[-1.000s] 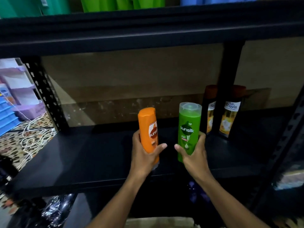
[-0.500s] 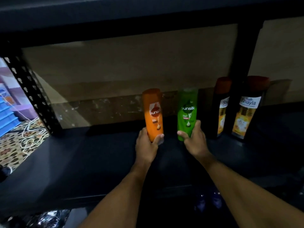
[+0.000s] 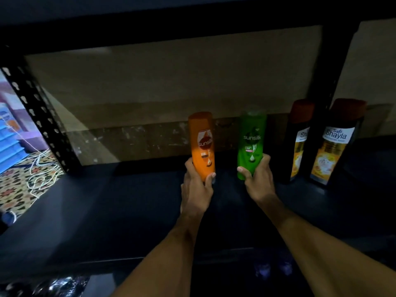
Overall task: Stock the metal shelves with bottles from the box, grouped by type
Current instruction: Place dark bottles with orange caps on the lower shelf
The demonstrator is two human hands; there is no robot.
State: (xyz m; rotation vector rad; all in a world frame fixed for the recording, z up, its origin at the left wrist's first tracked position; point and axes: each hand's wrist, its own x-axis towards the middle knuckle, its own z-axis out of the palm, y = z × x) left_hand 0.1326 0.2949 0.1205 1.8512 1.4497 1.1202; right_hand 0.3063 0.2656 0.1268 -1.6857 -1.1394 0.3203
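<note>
Left grip (image 3: pixel 196 185): a bare hand clenched round the lower part of the orange bottle (image 3: pixel 202 142), thumb across its front, fingers behind.
Right grip (image 3: pixel 259 181): a bare hand grasping the lower part of the green bottle (image 3: pixel 251 144), thumb on the front, fingers wrapped round the right side.
Orange bottle: upright, "sunsilk" label facing the camera, deep over the dark shelf (image 3: pixel 107 211) near its back edge. Its base is hidden by the grip, so I cannot tell whether it rests on the shelf.
Green bottle: upright, "sunsilk" label forward, just right of the orange bottle and apart from it. Its base sits low at shelf level; contact is unclear.
Dark bottles: 2 stand on the shelf to the right of the green bottle, one (image 3: pixel 299 142) partly hidden behind the black post (image 3: pixel 338 61), the other (image 3: pixel 334 146) showing a "Shayla" label. Both have reddish caps.
Lighting: dim under the upper shelf (image 3: pixel 192 16).
Left side: a perforated upright (image 3: pixel 36 112), beyond it a patterned floor (image 3: pixel 17 189) with a white cord (image 3: pixel 38 174).
</note>
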